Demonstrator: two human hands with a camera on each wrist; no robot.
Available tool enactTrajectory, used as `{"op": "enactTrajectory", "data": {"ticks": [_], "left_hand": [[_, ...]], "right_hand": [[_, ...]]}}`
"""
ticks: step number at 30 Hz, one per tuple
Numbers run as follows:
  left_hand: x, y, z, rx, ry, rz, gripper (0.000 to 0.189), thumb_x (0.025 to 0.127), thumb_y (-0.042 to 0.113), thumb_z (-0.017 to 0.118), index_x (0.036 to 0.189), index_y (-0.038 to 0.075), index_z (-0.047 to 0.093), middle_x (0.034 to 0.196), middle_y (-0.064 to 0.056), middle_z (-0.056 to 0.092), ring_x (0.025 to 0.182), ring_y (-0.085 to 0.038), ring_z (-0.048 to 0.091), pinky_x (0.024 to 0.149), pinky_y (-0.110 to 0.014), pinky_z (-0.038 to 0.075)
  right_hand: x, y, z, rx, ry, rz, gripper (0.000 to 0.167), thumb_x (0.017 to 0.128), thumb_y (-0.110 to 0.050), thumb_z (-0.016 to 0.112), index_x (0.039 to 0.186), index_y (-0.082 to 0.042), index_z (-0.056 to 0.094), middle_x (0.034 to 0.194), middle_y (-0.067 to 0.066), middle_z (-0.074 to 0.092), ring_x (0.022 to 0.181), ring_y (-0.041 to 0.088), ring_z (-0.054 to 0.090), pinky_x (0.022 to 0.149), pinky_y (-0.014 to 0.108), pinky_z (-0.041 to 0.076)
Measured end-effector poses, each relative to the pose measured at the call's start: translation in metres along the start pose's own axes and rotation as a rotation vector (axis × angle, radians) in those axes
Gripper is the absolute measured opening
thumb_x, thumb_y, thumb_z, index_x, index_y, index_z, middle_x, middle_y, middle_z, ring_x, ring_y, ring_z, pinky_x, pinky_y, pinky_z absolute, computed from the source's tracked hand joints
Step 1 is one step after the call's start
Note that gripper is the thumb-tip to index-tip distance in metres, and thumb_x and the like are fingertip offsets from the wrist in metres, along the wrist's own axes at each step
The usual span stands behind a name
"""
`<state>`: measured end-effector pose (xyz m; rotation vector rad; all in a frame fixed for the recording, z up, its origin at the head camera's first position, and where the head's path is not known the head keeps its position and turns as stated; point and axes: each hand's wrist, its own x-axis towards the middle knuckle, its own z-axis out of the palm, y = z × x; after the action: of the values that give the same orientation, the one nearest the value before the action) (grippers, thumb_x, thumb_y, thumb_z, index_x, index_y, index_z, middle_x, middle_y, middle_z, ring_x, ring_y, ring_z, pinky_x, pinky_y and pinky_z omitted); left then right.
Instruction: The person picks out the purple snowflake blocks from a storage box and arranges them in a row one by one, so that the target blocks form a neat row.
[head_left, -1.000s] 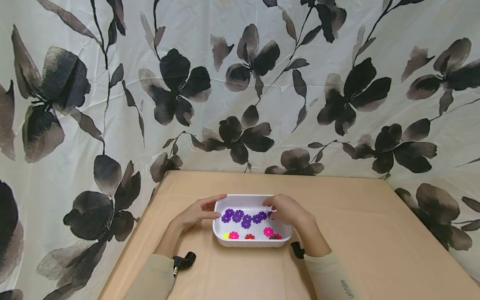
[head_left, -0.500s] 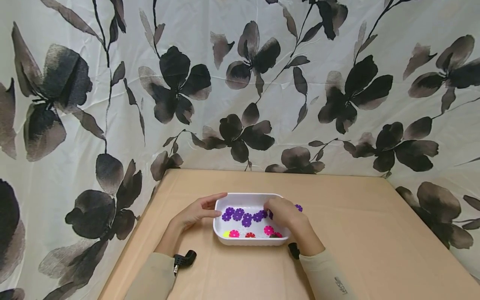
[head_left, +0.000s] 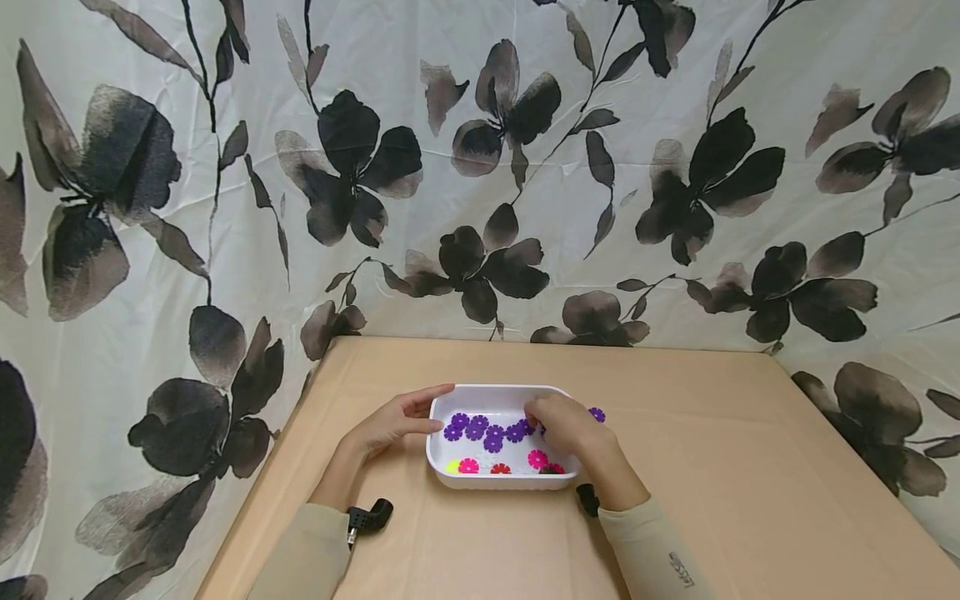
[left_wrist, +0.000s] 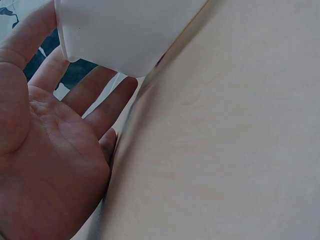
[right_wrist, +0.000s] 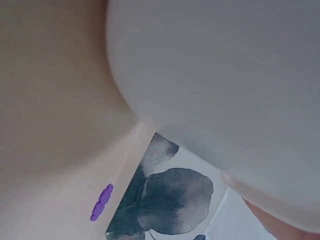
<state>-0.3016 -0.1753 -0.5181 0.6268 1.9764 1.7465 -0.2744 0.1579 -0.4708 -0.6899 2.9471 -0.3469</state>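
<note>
A white plastic tray [head_left: 487, 482] sits between both hands. Several purple flower-shaped pieces [head_left: 476, 427] lie across its middle. Pink [head_left: 537, 459], red [head_left: 500, 468] and yellow [head_left: 452, 468] pieces show along its near side. My left hand [head_left: 390, 425] rests at the tray's left end, thumb at the rim; the left wrist view shows its spread fingers [left_wrist: 114, 102] against the outer wall. My right hand [head_left: 570, 429] reaches over the right end, fingertips bent down inside beside the purple pieces. What those fingertips hold is hidden.
One purple flower piece [head_left: 597, 414] lies on the tan-covered table [head_left: 750, 467] outside the tray's right end, just beyond my right hand; the right wrist view shows it edge-on. A floral cloth [head_left: 585, 208] hangs behind the table's far edge.
My right hand has shifted slightly left and deeper over the tray, and the purple flower piece outside the tray has come into sight. My left hand stays at the tray's end.
</note>
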Motion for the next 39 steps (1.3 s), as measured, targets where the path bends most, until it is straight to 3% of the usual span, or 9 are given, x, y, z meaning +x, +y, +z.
{"op": "enactTrajectory", "data": {"ticks": [7,12,18,22,26,31,35,39], "left_hand": [[-0.001,0.001,-0.001,-0.012,-0.008,0.001,0.070,0.093,0.014,0.078,0.157,0.020,0.049,0.166,-0.004,0.042,0.152,-0.030,0.040,0.125,-0.044,0.033],[-0.002,0.001,-0.001,-0.014,-0.011,0.001,0.070,0.093,0.013,0.078,0.157,0.020,0.049,0.166,-0.004,0.042,0.153,-0.029,0.040,0.125,-0.043,0.033],[-0.003,0.001,-0.001,-0.009,-0.011,0.007,0.070,0.093,0.013,0.078,0.157,0.020,0.048,0.166,-0.005,0.042,0.153,-0.030,0.040,0.126,-0.044,0.032],[-0.003,0.002,0.000,-0.013,-0.014,0.007,0.070,0.094,0.012,0.077,0.157,0.018,0.048,0.166,-0.004,0.041,0.153,-0.031,0.039,0.126,-0.046,0.030],[-0.003,0.003,0.000,0.004,-0.015,0.006,0.071,0.094,0.013,0.077,0.158,0.017,0.046,0.167,-0.004,0.040,0.153,-0.031,0.039,0.126,-0.047,0.030],[-0.002,0.003,0.001,0.010,-0.008,0.007,0.070,0.094,0.013,0.077,0.158,0.018,0.047,0.167,-0.005,0.040,0.154,-0.031,0.038,0.126,-0.044,0.032],[-0.001,0.003,0.001,0.012,-0.005,0.008,0.070,0.095,0.013,0.076,0.158,0.019,0.047,0.167,-0.005,0.039,0.154,-0.031,0.037,0.126,-0.043,0.032],[0.000,0.003,0.002,0.006,-0.005,0.003,0.071,0.095,0.014,0.077,0.158,0.018,0.046,0.167,-0.004,0.039,0.155,-0.030,0.036,0.126,-0.044,0.030]], "right_hand": [[-0.001,0.001,-0.002,0.058,-0.005,0.009,0.023,0.088,0.007,0.075,0.077,-0.012,0.069,0.072,-0.001,0.056,0.076,0.015,0.053,0.069,0.026,0.049],[-0.001,0.004,-0.007,0.105,0.031,-0.026,0.020,0.086,-0.001,0.082,0.074,-0.012,0.072,0.069,-0.004,0.061,0.072,0.013,0.054,0.064,0.024,0.049],[0.000,0.013,-0.018,0.260,0.139,-0.053,0.003,0.087,-0.006,0.083,0.087,-0.008,0.081,0.079,-0.004,0.072,0.072,0.010,0.061,0.067,0.024,0.057],[-0.003,0.020,-0.026,0.385,0.228,-0.038,0.010,0.090,-0.006,0.080,0.100,-0.004,0.081,0.092,0.002,0.076,0.081,0.013,0.068,0.077,0.030,0.063],[-0.005,0.030,-0.030,0.423,0.340,-0.038,0.012,0.092,-0.003,0.077,0.103,-0.004,0.081,0.099,0.005,0.077,0.090,0.018,0.071,0.084,0.040,0.065],[-0.008,0.045,-0.034,0.497,0.446,-0.008,0.011,0.091,-0.001,0.077,0.102,-0.005,0.081,0.098,0.007,0.079,0.088,0.022,0.075,0.082,0.040,0.065],[-0.011,0.059,-0.037,0.508,0.482,0.035,0.008,0.091,-0.007,0.080,0.099,-0.008,0.082,0.095,0.006,0.080,0.085,0.020,0.076,0.079,0.033,0.065],[-0.017,0.078,-0.037,0.482,0.448,0.091,0.007,0.092,-0.009,0.080,0.098,-0.009,0.082,0.093,0.005,0.080,0.082,0.018,0.073,0.075,0.026,0.062]]}}
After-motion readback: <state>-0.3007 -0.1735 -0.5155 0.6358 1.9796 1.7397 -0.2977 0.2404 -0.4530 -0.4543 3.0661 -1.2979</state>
